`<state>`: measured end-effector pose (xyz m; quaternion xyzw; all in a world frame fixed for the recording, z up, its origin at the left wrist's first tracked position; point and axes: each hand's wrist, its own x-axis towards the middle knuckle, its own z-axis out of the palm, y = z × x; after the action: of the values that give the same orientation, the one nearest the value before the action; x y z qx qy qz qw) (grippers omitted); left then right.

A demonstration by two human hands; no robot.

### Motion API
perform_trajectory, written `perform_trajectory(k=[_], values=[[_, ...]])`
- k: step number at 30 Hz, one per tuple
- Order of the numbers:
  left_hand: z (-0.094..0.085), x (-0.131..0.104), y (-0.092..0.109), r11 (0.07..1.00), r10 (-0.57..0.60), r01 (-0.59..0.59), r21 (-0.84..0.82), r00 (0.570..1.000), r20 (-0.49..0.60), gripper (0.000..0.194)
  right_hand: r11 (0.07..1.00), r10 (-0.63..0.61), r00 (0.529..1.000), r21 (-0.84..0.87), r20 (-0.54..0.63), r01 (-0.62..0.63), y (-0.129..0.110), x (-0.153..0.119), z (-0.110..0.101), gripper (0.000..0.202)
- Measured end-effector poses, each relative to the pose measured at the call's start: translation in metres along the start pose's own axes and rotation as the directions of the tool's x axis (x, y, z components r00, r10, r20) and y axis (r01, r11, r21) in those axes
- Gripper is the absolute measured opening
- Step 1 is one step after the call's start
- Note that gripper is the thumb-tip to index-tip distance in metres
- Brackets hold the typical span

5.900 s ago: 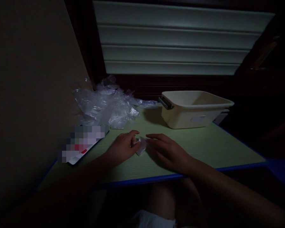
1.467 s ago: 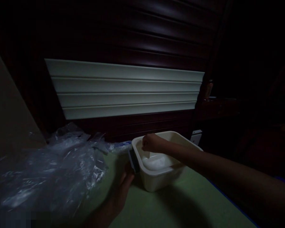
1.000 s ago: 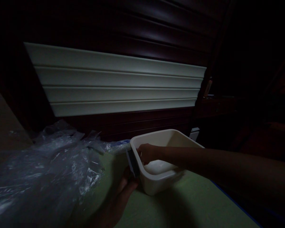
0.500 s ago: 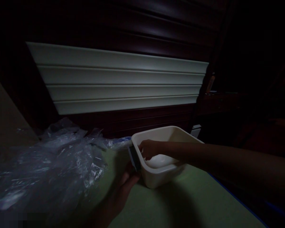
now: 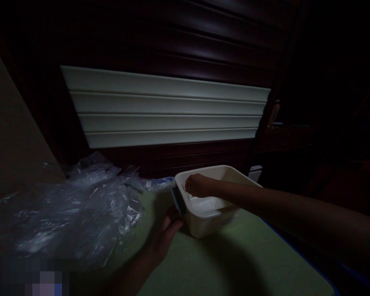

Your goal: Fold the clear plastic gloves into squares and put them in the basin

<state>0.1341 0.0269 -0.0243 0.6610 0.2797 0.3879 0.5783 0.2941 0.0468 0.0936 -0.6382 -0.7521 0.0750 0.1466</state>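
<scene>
A cream plastic bin (image 5: 208, 211) with rounded corners stands upright on a green-topped surface. On its left side is a dark grey handle (image 5: 179, 201). My left hand (image 5: 165, 234) is at the lower end of this handle, thumb toward me, its other fingers partly hidden behind it. Reaching in from the right, my right hand (image 5: 200, 186) is inside the bin's mouth near the left wall, its fingers curled closed. Whatever those fingers may hold is too dark to make out. My right forearm crosses over the bin's near right rim.
Crumpled clear plastic wrapping (image 5: 89, 213) is heaped on the left of the green surface (image 5: 209, 267). Behind stands a dark wooden panel with a pale slatted section (image 5: 172, 109). A small white object (image 5: 255, 173) sits behind the bin. A bottle (image 5: 274, 113) is at right.
My right hand has risen a little inside the bin, and its fingers have curled tighter. My left hand stays by the handle. The view has shifted slightly.
</scene>
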Motion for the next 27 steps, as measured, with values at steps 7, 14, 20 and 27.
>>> perform_trajectory(k=[7, 14, 20, 27], values=[[0.0, -0.001, -0.008, 0.975, 0.068, -0.027, 0.219, 0.981, -0.181, 0.018, 0.963, -0.105, 0.994, -0.252, -0.016, 0.098, -0.055, -0.017, -0.026, 0.018], [-0.019, -0.027, 0.002, 0.832, 0.185, -0.061, 0.552, 0.968, -0.172, 0.016, 0.917, -0.294, 0.948, -0.317, -0.12, 0.244, -0.105, -0.039, -0.009, 0.023], [-0.065, -0.098, 0.03, 0.562, 0.238, -0.057, 0.825, 0.967, -0.095, 0.01, 0.939, -0.323, 0.927, -0.189, -0.192, 0.288, -0.129, -0.056, 0.051, 0.023], [-0.109, -0.137, 0.039, 0.235, 0.322, 0.038, 0.971, 0.94, -0.115, 0.021, 0.987, -0.147, 0.905, -0.003, -0.399, 0.159, -0.104, -0.056, 0.121, 0.028]])
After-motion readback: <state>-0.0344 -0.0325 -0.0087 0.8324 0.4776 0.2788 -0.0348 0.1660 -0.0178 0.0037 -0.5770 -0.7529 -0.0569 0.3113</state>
